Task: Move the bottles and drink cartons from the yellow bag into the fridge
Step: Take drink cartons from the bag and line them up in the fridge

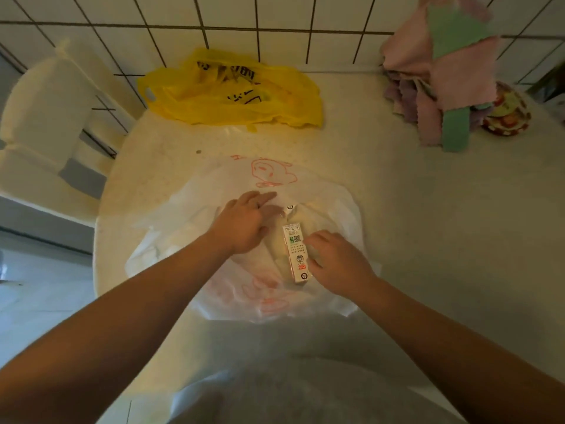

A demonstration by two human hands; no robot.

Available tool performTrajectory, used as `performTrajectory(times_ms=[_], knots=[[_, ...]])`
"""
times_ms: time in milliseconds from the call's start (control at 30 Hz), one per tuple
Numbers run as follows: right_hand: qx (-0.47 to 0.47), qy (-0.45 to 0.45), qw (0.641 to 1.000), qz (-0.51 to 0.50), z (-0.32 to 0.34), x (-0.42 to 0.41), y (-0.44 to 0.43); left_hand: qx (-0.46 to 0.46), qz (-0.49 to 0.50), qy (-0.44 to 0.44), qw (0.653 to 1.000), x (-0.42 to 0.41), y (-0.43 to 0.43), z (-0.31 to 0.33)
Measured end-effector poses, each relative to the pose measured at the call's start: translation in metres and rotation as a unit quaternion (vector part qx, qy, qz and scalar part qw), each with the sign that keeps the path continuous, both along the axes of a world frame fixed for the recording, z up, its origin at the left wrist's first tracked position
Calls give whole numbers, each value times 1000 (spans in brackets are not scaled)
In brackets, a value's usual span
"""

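1. The carton (296, 252) is held by the right hand (336, 261). The fingers are curled onto its right long side. The thumb cannot be seen clearly.
2. The left hand (244, 224) is laid just left of the carton, with the fingers nearly straight. Nothing is gripped by it; it is pressed flat on the white bag (333, 194).
3. The carton is white with green and red print. It is laid on its side in the middle of the white bag, with one short end towards the person.
4. A small round white cap (289, 207) is seen just beyond the far end of the carton. What it belongs to cannot be told.
5. The white bag is spread under and around the carton, on the pale counter (428, 224). Red drawings are printed on it.
6. The yellow bag (229, 93) is found well behind the carton, flat and crumpled, against the tiled wall (275, 13).
7. Pink and green cloths (443, 71) are hung far to the right of and behind the carton. A red patterned bowl (510, 111) is placed beside them.
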State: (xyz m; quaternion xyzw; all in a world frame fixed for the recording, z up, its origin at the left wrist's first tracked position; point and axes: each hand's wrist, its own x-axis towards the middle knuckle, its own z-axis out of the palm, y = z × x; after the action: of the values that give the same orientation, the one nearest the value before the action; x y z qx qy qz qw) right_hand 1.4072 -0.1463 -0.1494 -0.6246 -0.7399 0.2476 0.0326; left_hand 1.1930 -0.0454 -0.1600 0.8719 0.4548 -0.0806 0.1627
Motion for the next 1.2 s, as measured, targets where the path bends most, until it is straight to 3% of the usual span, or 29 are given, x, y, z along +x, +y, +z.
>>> performTrajectory(times_ms=[333,567,833,1000,1200], knots=[[-44,-49,989,-134,-29,-44,-12,-22,-83,68,994,2,68,-26],[-86,-46,969,-225,-35,-66,5,-24,-110,62,992,13,96,-36],[-92,-40,959,-266,-38,-69,7,155,-205,4,966,16,83,-45],[-79,12,949,-306,-36,-66,5,119,-208,26,971,22,80,-42],[-36,123,921,-368,-22,-61,-6,127,-109,-99,981,4,65,-36]])
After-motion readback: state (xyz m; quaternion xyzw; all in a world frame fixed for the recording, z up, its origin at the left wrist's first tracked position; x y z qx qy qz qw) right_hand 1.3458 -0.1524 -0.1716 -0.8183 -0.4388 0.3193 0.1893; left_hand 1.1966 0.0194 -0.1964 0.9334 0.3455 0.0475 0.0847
